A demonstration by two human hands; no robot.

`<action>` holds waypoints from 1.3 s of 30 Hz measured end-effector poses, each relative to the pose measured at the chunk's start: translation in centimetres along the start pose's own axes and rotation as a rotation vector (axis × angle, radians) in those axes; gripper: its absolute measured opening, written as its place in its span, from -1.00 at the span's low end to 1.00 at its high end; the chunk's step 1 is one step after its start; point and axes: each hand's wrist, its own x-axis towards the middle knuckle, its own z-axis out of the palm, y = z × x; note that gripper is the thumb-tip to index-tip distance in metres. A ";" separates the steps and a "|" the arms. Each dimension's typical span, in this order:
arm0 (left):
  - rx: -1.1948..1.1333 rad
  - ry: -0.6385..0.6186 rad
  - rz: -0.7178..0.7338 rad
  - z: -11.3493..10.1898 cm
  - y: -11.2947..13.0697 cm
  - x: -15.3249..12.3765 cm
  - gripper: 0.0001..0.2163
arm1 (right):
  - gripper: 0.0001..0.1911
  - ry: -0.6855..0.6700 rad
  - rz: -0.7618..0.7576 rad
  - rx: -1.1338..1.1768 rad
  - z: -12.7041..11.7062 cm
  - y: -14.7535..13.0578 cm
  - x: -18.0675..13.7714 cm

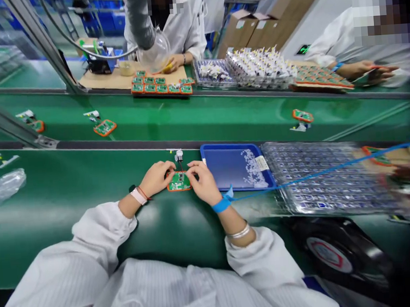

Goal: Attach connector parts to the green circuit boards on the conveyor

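Note:
A green circuit board with an orange rim [179, 181] lies on the green bench in front of me. My left hand [156, 178] grips its left edge with thumb and fingers. At its upper right corner my right hand [204, 180] is closed, thumb against forefinger, touching the board; any small part between those fingertips is hidden. Just beyond the board sits a small white part with a connector [179, 156], and dark wires run from it toward the board's top edge.
Right of my hands is a blue tray [227, 168] with small clear pieces, then a clear plastic blister tray [319, 178]. A blue wrist cord [318, 169] stretches right. A black fan-like device [338, 251] stands near my right elbow. Boards [105, 127] lie on the conveyor; co-workers sit opposite.

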 end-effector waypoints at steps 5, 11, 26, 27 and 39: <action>-0.128 0.004 0.040 0.2 0.5 -0.1 -0.84 | -0.89 -0.053 0.061 -0.005 1.8 0.5 -0.4; -0.251 -0.007 -0.041 0.6 0.7 0.3 -0.88 | -0.88 -0.097 0.048 -0.009 1.6 0.6 -0.5; -0.208 0.004 -0.147 0.3 0.9 0.8 -0.93 | -0.87 -0.048 -0.011 -0.125 0.5 -0.3 0.1; -0.200 0.014 -0.121 0.4 0.8 0.6 -0.91 | -0.87 -0.014 -0.050 -0.146 -0.7 0.0 0.3; -0.124 -0.054 -0.013 0.5 0.3 0.6 -0.83 | -0.85 0.364 0.311 -0.793 -14.4 12.3 0.1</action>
